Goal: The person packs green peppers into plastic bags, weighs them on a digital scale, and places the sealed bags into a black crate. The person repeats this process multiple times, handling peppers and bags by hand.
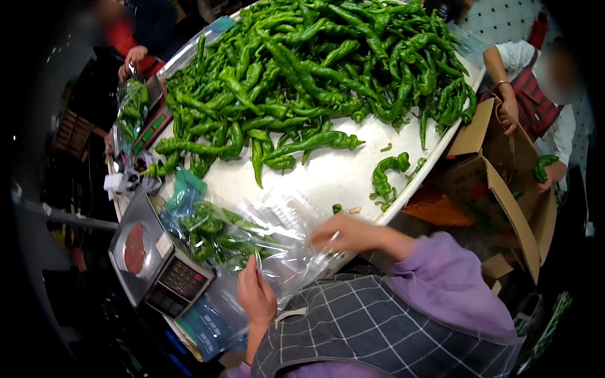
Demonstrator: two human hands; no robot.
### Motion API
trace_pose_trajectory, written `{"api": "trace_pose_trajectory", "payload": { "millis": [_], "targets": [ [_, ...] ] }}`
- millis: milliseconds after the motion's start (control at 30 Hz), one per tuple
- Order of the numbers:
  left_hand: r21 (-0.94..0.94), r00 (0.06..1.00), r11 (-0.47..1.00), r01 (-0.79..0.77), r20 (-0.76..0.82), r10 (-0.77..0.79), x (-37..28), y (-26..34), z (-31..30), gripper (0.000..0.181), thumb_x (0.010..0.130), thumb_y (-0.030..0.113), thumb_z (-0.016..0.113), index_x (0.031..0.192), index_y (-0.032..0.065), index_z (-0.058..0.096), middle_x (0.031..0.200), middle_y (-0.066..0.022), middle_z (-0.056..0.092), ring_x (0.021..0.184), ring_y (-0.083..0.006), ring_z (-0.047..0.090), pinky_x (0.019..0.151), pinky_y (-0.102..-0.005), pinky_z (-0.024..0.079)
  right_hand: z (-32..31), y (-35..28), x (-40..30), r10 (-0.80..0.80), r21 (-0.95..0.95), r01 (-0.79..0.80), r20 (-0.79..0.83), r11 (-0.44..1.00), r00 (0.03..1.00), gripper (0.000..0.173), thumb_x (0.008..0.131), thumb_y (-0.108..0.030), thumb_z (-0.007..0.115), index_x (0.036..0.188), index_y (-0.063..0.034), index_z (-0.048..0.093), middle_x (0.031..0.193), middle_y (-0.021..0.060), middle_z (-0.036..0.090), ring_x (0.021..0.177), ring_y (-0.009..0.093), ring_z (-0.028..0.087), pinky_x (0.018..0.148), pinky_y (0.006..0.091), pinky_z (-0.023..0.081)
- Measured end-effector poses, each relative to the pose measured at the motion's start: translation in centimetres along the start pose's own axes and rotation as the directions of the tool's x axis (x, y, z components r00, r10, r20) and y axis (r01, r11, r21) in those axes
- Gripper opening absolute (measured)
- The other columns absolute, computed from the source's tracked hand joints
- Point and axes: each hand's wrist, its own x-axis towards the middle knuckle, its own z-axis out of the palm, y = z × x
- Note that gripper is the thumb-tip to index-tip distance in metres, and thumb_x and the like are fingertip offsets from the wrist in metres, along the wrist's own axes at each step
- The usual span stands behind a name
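Green peppers fill a clear plastic bag (224,236) lying on its side at the near edge of the white table (302,175). My right hand (347,234), slightly blurred, pinches the gathered film at the bag's mouth end. Against the bag's near side rests my left hand (257,293), fingers pointing away from me; whether they grip the film cannot be made out. A large heap of long green peppers (321,66) covers the far part of the table. One curled pepper (385,175) lies apart near the right rim.
A digital scale (160,264) stands left of the bag, with flat printed plastic packaging (208,326) below it. An open cardboard box (513,203) is at the right, where a person (534,90) holds a pepper. Across the left, another person's hands (134,61) hold a filled bag (133,106) by a second scale (153,125).
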Motion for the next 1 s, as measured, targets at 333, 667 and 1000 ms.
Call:
{"api": "trace_pose_trajectory", "payload": {
  "millis": [333, 667, 1000],
  "targets": [
    [0.007, 0.993, 0.995, -0.099, 0.065, 0.099, 1.3, 0.6, 0.0, 0.034, 0.068, 0.014, 0.073, 0.1, 0.0087, 0.063, 0.056, -0.007, 0.048, 0.045, -0.0191, 0.046, 0.043, -0.0298, 0.036, -5.1, 7.4, -6.3, 0.105, -0.291, -0.523, -0.792, 0.801, 0.601, 0.055, 0.076, -0.021, 0.064, 0.121, 0.0011, 0.042, 0.103, 0.0191, 0.056, 0.092, 0.027, 0.056, 0.079, 0.034, 0.043],
    [-0.332, 0.996, 0.939, 0.088, 0.03, -0.082, 3.7, -0.1, -0.9, 0.012, 0.079, 0.012, 0.063, 0.084, 0.0025, 0.066, 0.075, -0.0113, 0.064, 0.06, -0.0201, 0.059, 0.055, -0.0274, 0.045, -1.0, -1.9, -5.9, 0.034, 0.722, -0.125, 0.139, 0.681, 0.99, 0.061, 0.072, 0.001, 0.049, 0.132, -0.001, 0.035, 0.114, 0.0091, 0.052, 0.095, 0.015, 0.053, 0.076, 0.0278, 0.044],
    [0.021, 0.961, 0.961, -0.276, 0.035, 0.275, 2.6, 2.0, -0.9, 0.01, 0.077, 0.017, 0.063, 0.084, 0.0114, 0.063, 0.061, -0.0045, 0.055, 0.054, -0.0213, 0.056, 0.047, -0.0312, 0.043, 11.1, 0.3, 3.5, -0.012, 0.21, 0.013, -0.005, 0.978, 1.0, 0.048, 0.088, -0.006, 0.045, 0.133, -0.0012, 0.03, 0.132, 0.0169, 0.037, 0.119, 0.026, 0.039, 0.1, 0.0342, 0.029]
  ]
}}
